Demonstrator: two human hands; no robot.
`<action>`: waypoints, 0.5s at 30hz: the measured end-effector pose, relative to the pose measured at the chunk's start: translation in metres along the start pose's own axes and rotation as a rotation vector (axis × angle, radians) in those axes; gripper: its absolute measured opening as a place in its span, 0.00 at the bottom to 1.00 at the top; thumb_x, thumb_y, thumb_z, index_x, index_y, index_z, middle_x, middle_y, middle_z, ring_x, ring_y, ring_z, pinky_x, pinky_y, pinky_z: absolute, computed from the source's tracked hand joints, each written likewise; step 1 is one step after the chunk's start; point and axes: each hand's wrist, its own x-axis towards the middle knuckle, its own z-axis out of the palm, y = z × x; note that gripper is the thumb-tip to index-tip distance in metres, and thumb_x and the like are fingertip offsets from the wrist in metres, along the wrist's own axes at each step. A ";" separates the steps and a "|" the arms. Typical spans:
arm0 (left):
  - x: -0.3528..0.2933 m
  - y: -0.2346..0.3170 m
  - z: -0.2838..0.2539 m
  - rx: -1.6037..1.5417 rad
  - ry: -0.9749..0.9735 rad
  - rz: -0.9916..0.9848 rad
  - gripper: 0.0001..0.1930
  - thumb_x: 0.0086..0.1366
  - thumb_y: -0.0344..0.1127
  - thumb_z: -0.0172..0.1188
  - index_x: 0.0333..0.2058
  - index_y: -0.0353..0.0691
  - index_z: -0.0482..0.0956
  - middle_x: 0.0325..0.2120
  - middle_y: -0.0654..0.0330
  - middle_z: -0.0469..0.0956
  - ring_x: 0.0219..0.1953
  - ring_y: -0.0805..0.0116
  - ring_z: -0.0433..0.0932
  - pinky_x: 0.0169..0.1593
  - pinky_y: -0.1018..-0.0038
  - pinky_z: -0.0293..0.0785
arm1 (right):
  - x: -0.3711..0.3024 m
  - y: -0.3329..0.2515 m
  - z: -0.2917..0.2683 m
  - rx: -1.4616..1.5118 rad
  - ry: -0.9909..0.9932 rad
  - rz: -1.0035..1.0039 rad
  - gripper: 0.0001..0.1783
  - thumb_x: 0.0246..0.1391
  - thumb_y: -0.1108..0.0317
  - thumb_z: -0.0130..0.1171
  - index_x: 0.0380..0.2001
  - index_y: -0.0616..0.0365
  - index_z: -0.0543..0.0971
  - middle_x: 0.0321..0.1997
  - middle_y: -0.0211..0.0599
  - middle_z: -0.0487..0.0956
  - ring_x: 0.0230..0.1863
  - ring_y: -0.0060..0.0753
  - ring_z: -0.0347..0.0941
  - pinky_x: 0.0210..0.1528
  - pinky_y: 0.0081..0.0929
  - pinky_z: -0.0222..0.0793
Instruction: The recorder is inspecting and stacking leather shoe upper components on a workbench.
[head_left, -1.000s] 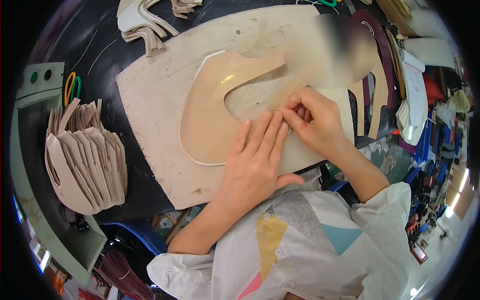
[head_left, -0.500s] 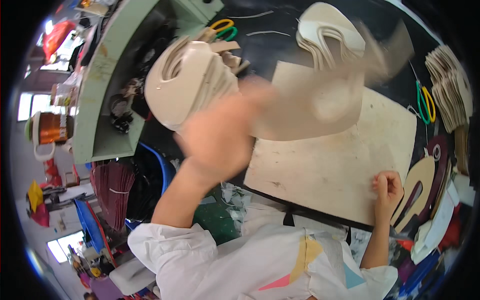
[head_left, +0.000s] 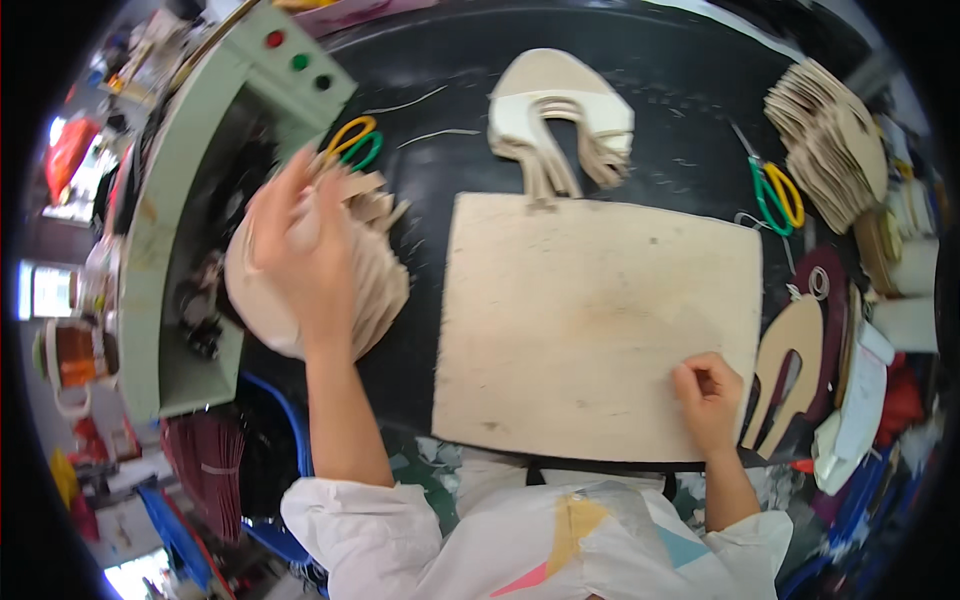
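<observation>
My left hand [head_left: 305, 235] is raised over a fanned stack of beige U-shaped pieces [head_left: 375, 285] on the left of the black table. Its fingers are spread, slightly blurred, and no piece shows in them. My right hand [head_left: 712, 395] lies in a loose fist on the lower right of a beige board [head_left: 590, 300], with nothing visible in it. Beyond the board's far edge sits a second pile of U-shaped pieces [head_left: 560, 85], legs pointing toward me.
Scissors with yellow and green handles [head_left: 355, 140] lie behind the left stack; another pair of scissors [head_left: 775, 195] is right of the board. A pale green metal box [head_left: 145, 330] borders the left. More beige pieces [head_left: 830, 150] and a maroon piece [head_left: 828, 275] are at right.
My left hand has swung left, from beside the board to the left stack. The blurred beige piece over the board is gone from there. The view has shifted; my right hand stays on the board.
</observation>
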 end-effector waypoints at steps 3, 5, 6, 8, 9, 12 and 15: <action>0.034 0.018 0.123 -0.048 -0.219 0.173 0.28 0.57 0.49 0.67 0.50 0.34 0.79 0.44 0.51 0.78 0.48 0.54 0.75 0.50 0.61 0.70 | -0.002 0.002 -0.007 0.022 0.022 -0.006 0.06 0.53 0.77 0.63 0.25 0.64 0.76 0.23 0.29 0.75 0.25 0.15 0.69 0.28 0.16 0.66; 0.048 0.000 0.191 0.128 -0.301 0.074 0.38 0.53 0.62 0.65 0.49 0.32 0.78 0.43 0.47 0.79 0.50 0.50 0.75 0.53 0.57 0.70 | 0.002 -0.001 -0.026 -0.084 0.147 -0.107 0.06 0.53 0.76 0.63 0.25 0.64 0.76 0.23 0.29 0.76 0.26 0.16 0.70 0.31 0.17 0.66; 0.052 -0.008 0.216 0.293 -0.317 0.060 0.42 0.51 0.68 0.64 0.49 0.32 0.78 0.42 0.45 0.79 0.51 0.49 0.75 0.53 0.57 0.70 | 0.005 0.002 -0.041 -0.148 0.223 -0.149 0.06 0.53 0.76 0.63 0.25 0.64 0.76 0.24 0.29 0.76 0.27 0.17 0.70 0.32 0.17 0.67; 0.063 -0.020 0.241 0.333 -0.707 -0.007 0.40 0.53 0.69 0.59 0.48 0.35 0.79 0.43 0.43 0.79 0.49 0.46 0.77 0.53 0.58 0.71 | 0.005 0.030 -0.084 -0.160 0.472 0.030 0.03 0.54 0.75 0.62 0.30 0.64 0.78 0.28 0.34 0.79 0.31 0.22 0.74 0.37 0.20 0.69; 0.053 -0.020 0.247 0.346 -0.681 -0.036 0.38 0.54 0.68 0.58 0.47 0.35 0.79 0.41 0.43 0.80 0.46 0.45 0.78 0.51 0.56 0.72 | 0.012 0.029 -0.104 -0.336 0.530 0.016 0.05 0.54 0.74 0.62 0.34 0.63 0.79 0.32 0.37 0.80 0.34 0.28 0.76 0.40 0.22 0.71; 0.032 -0.026 0.260 0.441 -0.341 0.257 0.31 0.57 0.60 0.62 0.49 0.40 0.78 0.45 0.51 0.78 0.48 0.49 0.77 0.50 0.58 0.73 | 0.016 0.055 -0.163 -1.071 0.578 -0.171 0.19 0.51 0.67 0.64 0.46 0.64 0.77 0.47 0.49 0.79 0.49 0.52 0.76 0.52 0.40 0.70; 0.044 -0.042 0.252 0.133 -0.086 0.290 0.24 0.62 0.50 0.62 0.50 0.38 0.78 0.47 0.50 0.79 0.47 0.55 0.79 0.50 0.64 0.74 | 0.019 0.081 -0.174 -1.124 0.518 -0.093 0.22 0.46 0.64 0.65 0.44 0.64 0.78 0.47 0.48 0.80 0.50 0.47 0.75 0.52 0.44 0.67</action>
